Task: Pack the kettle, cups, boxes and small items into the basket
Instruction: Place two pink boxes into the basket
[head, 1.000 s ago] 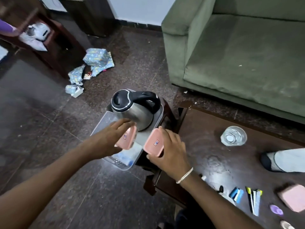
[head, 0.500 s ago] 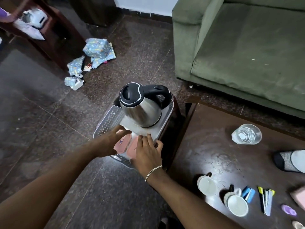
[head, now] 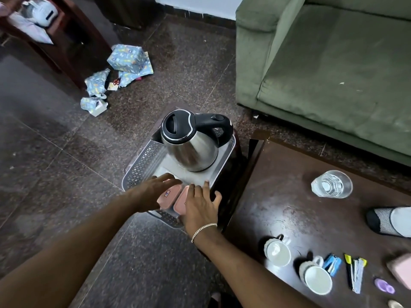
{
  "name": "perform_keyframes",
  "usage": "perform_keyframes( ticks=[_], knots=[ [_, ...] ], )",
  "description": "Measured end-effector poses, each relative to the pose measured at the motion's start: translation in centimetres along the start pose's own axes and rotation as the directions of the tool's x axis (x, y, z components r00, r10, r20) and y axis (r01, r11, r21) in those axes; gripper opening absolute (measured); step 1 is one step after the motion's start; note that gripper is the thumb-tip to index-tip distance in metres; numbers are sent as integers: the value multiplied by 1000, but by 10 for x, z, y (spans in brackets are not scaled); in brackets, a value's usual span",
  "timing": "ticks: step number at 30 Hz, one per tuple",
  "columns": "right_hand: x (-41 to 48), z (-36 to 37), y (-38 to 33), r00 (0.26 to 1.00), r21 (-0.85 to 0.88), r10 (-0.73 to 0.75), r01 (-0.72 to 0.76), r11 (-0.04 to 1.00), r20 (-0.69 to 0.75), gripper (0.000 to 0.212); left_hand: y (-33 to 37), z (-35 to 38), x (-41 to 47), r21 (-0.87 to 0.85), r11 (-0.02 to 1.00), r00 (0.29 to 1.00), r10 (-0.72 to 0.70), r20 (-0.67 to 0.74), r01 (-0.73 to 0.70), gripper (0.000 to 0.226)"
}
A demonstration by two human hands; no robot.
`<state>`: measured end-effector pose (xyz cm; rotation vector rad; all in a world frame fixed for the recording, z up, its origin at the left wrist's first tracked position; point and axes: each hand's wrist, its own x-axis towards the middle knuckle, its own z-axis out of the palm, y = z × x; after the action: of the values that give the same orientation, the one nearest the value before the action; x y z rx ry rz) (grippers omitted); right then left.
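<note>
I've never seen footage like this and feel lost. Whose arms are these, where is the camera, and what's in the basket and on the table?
No machine here: a person wears a camera on the head, looking down, so both arms are their own. This is the only view. The left hand and right hand are open, fingers straight, over two pink boxes lying side by side in the grey basket; neither grips anything. The steel kettle stands upright in the basket behind the boxes. On the dark table to the right are a glass, two white cups, another pink box and some small items.
</note>
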<state>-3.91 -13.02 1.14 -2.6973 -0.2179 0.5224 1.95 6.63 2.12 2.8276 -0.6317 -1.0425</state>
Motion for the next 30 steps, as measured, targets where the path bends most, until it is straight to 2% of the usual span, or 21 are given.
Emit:
perform_keyframes(
  ticks=[7,16,21,25,30],
  knots=[
    [1,-2,-3,1000,2,14,-14,1000,-16,60,1,3,1,49,999,999,2,-42,0,107],
    [3,1,-5,999,18,40,-40,999,-13,54,0,-2,3,144,989,998,49,-40,-43,108],
    [3,3,-5,999,31,43,-43,999,-3,67,0,-6,3,206,978,999,50,-11,-47,112],
    [4,3,-2,1000,24,11,-11,1000,26,93,0,-8,0,251,967,999,51,5,-51,115],
    [0,-7,8,995,47,-95,95,994,-1,100,-2,-21,-10,172,984,995,68,-70,-55,127]
  ],
)
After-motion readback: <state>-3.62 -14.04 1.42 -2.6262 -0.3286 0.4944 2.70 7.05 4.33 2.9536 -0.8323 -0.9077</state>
